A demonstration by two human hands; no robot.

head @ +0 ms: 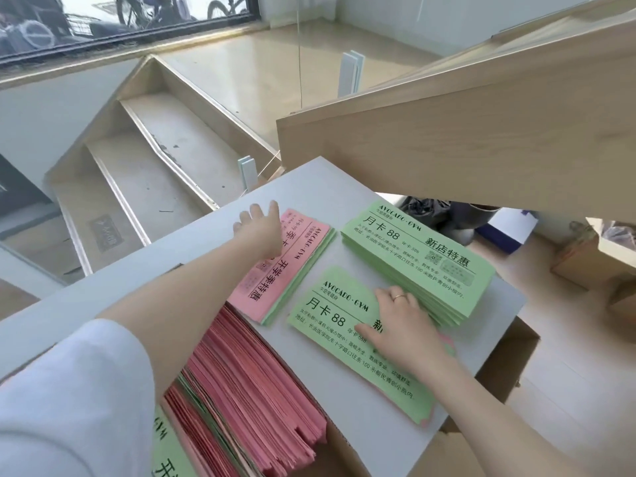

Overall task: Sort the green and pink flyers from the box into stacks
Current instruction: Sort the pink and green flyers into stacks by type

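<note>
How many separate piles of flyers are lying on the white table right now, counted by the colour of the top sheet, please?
Green-topped piles: 2, the tall stack at the far right and the thin pile under the right hand.
Pink-topped piles: 1, the pile under the left hand, with green edges showing beneath it.
Total: 3 piles on the table.
</note>
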